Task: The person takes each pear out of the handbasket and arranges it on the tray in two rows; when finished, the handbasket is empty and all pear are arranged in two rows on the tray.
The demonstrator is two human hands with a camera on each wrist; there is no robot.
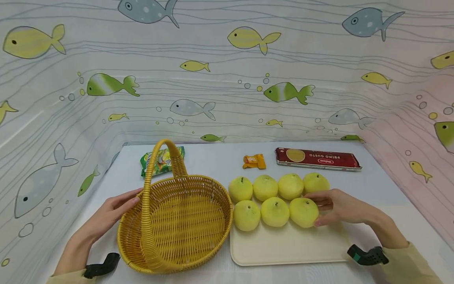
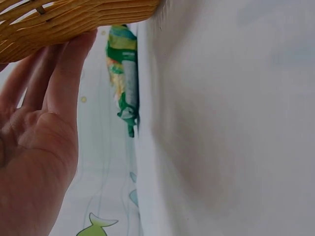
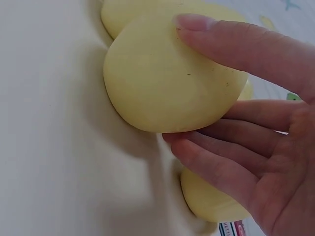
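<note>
My left hand (image 1: 112, 211) touches the left rim of a yellow wicker basket (image 1: 220, 252) with a tall arched handle. In the left wrist view its fingers (image 2: 63, 83) lie fairly straight against the outer wall. My right hand (image 1: 344, 207) is round the front right one of several round, pale yellow fruits with short stems. This fruit (image 3: 162, 73) sits between the thumb and the fingers in the right wrist view. The other yellow fruits (image 1: 274, 212) stand close together in two rows, to the left of it and behind. Nothing lies inside the basket.
A cream tray (image 1: 283, 248) lies under the front fruits, right beside the basket. Toward the back are a green snack packet (image 1: 164, 161) behind the basket handle, a small orange packet (image 1: 254, 161) and a long red biscuit box (image 1: 318, 158). Fish-patterned cloth walls enclose the white table.
</note>
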